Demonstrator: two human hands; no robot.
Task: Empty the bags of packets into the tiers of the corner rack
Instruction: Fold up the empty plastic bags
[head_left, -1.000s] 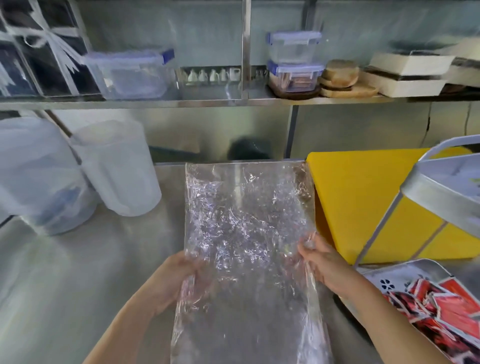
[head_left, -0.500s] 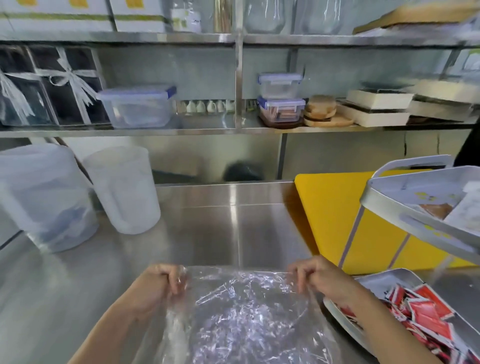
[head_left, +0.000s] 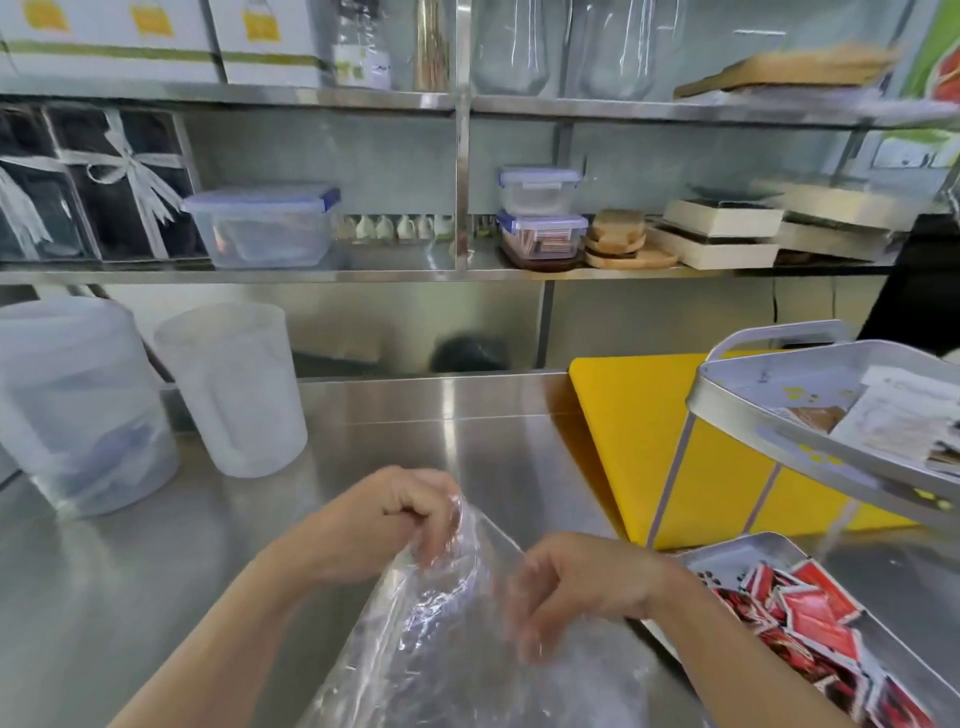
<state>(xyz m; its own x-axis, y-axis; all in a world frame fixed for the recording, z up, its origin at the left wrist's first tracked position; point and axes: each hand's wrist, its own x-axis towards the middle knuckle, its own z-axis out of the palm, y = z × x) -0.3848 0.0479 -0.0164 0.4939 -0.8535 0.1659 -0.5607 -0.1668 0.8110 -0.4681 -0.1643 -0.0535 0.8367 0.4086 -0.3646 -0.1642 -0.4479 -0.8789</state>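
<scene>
Clear plastic bag (head_left: 441, 665), apparently emptied, lies just left of corner rack's lower tier (head_left: 727, 557), long axis toward viewer. Top edge pinched by left hand (head_left: 387, 522). Right hand (head_left: 576, 587), nearer tier, curled into film. Red packets (head_left: 810, 618) in tier.

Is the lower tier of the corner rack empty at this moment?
No, the lower tier holds a pile of red packets.

Left hand (head_left: 384, 525) pinching bag (head_left: 441, 654), right hand (head_left: 576, 587) curled beside, blurred
</scene>
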